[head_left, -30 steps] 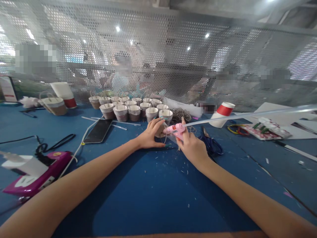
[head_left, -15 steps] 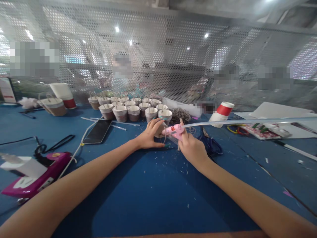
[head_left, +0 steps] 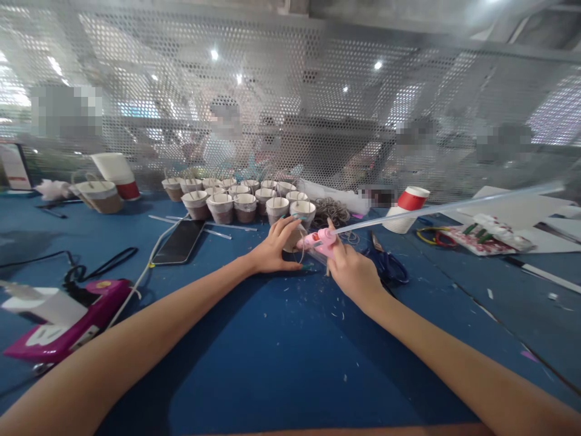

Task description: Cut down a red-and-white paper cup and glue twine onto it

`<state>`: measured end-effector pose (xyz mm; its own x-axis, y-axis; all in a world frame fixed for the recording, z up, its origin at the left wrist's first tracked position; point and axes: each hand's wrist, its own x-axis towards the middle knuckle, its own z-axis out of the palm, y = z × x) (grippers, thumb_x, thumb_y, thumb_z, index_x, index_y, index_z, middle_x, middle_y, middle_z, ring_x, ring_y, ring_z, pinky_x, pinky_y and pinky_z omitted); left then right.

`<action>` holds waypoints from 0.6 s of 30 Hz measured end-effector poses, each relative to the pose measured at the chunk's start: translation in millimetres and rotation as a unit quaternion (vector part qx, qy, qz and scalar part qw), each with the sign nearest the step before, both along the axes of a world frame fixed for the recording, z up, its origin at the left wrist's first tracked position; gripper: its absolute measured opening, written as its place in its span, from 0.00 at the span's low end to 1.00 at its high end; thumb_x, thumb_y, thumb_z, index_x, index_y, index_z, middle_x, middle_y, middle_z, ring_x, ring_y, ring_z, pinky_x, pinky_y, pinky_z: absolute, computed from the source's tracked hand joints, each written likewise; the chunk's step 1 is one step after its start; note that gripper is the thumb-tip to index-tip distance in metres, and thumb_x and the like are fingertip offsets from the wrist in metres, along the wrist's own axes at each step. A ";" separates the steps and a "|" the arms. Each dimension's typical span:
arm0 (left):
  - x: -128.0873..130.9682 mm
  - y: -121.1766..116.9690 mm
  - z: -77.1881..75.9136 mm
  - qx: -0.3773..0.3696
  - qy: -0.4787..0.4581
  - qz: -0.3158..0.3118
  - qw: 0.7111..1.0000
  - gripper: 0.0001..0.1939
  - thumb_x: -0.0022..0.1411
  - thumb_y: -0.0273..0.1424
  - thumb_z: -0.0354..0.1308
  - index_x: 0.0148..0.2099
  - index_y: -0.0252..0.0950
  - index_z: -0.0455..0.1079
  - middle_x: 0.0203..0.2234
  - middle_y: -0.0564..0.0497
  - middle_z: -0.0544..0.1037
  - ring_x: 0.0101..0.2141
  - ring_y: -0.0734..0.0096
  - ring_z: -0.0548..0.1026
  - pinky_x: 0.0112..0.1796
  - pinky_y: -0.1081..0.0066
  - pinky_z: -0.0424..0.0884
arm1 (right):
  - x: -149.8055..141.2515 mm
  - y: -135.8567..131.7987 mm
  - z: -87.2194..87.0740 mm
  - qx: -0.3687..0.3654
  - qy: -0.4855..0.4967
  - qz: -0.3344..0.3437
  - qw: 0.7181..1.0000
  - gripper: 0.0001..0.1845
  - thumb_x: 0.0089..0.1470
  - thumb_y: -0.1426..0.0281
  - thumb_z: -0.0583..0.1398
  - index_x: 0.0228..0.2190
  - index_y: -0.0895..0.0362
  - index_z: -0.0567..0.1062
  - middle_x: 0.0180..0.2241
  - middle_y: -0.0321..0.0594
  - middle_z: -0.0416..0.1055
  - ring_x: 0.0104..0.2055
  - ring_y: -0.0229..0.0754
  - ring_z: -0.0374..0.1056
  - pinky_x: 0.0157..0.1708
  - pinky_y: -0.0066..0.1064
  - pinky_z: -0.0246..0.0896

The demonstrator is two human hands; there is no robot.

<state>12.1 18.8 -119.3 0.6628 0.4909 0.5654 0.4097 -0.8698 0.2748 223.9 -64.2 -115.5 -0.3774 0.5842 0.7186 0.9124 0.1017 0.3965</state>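
My left hand is curved around a small paper cup lying on its side, with a thin loop handle showing near my thumb. The fingers and palm hide most of the cup. In my right hand is a pink hot glue gun, its nozzle pointing left at the cup's opening. A long clear glue stick juts from the gun's back toward the right. Just beyond my left hand stand several small wrapped cups with thin handles, grouped in rows.
Blue-handled scissors lie right of my right hand. A tangle of brown cord sits behind the glue gun. To the left are a phone and a magenta power strip. Stacked paper cups lean at the back right.
The far end of the glue stick has swung upward. Both hands, the cup and the glue gun's nozzle stay almost where they were.
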 end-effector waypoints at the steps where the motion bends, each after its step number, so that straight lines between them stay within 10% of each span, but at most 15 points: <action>1: 0.0 0.1 0.0 0.000 0.000 0.000 1.000 0.53 0.45 0.50 0.62 0.65 0.40 0.37 0.60 0.37 0.49 0.61 0.45 0.47 0.57 0.43 0.50 | 0.4 0.0 0.1 0.008 0.000 0.002 1.000 0.32 0.55 0.71 0.50 0.60 0.68 0.51 0.22 0.41 0.68 0.19 0.37 0.60 0.18 0.28 0.50; 18: 0.0 0.6 -1.0 0.006 -0.001 -0.001 1.000 0.53 0.46 0.50 0.62 0.65 0.41 0.37 0.60 0.38 0.50 0.61 0.46 0.48 0.58 0.44 0.50 | -1.5 -3.7 5.1 0.011 0.010 -0.021 1.000 0.28 0.56 0.64 0.51 0.55 0.65 0.62 0.22 0.41 0.68 0.18 0.37 0.62 0.17 0.28 0.48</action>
